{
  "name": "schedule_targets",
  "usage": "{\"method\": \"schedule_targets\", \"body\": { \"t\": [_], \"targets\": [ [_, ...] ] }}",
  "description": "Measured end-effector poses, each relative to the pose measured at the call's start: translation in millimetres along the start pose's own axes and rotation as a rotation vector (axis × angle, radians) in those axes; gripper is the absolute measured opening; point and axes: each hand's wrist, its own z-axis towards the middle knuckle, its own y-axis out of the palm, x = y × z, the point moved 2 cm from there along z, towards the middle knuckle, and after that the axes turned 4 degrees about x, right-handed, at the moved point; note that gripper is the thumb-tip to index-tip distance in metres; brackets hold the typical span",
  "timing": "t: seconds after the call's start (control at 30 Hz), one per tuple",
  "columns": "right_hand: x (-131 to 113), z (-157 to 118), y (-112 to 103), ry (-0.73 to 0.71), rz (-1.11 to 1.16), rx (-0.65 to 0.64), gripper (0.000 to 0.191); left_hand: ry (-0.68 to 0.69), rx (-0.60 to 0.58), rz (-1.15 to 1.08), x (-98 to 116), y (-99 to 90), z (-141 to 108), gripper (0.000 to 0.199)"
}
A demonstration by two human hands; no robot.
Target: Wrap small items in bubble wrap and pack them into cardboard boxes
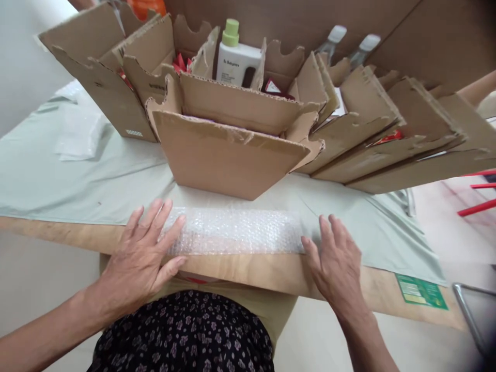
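A flat strip of bubble wrap (232, 231) lies along the front edge of the table, partly on the pale green cloth (127, 201) and partly on bare wood. My left hand (145, 248) rests with fingers spread on the strip's left end. At the other end, my right hand (335, 253) has its fingers stretched out over the cloth, its thumb close to the strip's right edge. Whether that thumb touches the wrap I cannot tell. Just beyond the strip stands a cardboard box (232, 155) with its front panel leaning toward me.
Several cardboard compartments stand behind, holding a white bottle with a green cap (236, 57) and clear bottles with white caps (364, 49). Folded bubble wrap (79, 129) lies at the left. A green printed card (421, 291) is on the wood at right, near a metal frame (467, 310).
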Motion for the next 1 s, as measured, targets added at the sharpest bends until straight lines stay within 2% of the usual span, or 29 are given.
{"method": "schedule_targets", "body": {
  "t": [0.07,0.13,0.2,0.23,0.27,0.33,0.43,0.5,0.6,0.7,0.77,0.87,1.0],
  "targets": [
    [-34.8,5.0,-5.8,-0.099,0.095,0.081,0.069,0.03,0.125,-0.052,16.8,-2.3,19.5,0.074],
    [-77.5,9.6,0.4,-0.341,0.227,0.022,0.069,0.139,0.153,-0.089,31.0,11.9,36.2,0.074],
    [-99.0,9.8,12.4,-0.576,0.271,-0.114,0.061,0.27,0.031,-0.088,34.1,34.5,40.4,0.067],
    [-95.8,8.5,17.8,-0.613,0.26,-0.17,0.057,0.308,-0.05,-0.072,30.2,44.1,36.8,0.063],
    [-83.5,6.4,21.6,-0.592,0.234,-0.208,0.053,0.316,-0.114,-0.053,23.1,50.0,29.9,0.06],
    [-39.3,1.6,23.5,-0.383,0.153,-0.222,0.051,0.267,-0.17,-0.021,4.9,48.4,11.0,0.057],
    [27.7,-3.1,14.6,-0.061,0.094,-0.11,0.051,0.129,-0.118,-0.024,-14.4,23.9,-12.2,0.054],
    [45.6,0.1,10.6,0.057,0.085,-0.047,0.051,0.06,-0.054,-0.046,-16.2,10.4,-16.6,0.053],
    [32.5,14.5,18.8,0.123,0.114,-0.081,0.051,0.058,-0.022,-0.05,-6.2,13.0,-13.5,0.051],
    [7.9,28.2,31.4,0.189,0.206,-0.134,0.047,0.125,-0.087,-0.033,4.4,30.6,-11.9,0.048],
    [-0.2,31.0,32.3,0.247,0.314,-0.132,0.037,0.118,-0.131,-0.038,6.7,37.2,-12.6,0.049],
    [2.5,27.1,19.1,0.386,0.515,-0.102,0.03,0.053,-0.127,-0.091,11.5,34.3,-8.7,0.049],
    [10.1,22.4,-18.7,0.58,0.824,-0.007,0.038,0.061,-0.146,-0.262,35.1,30.9,11.8,0.045]
  ]
}}
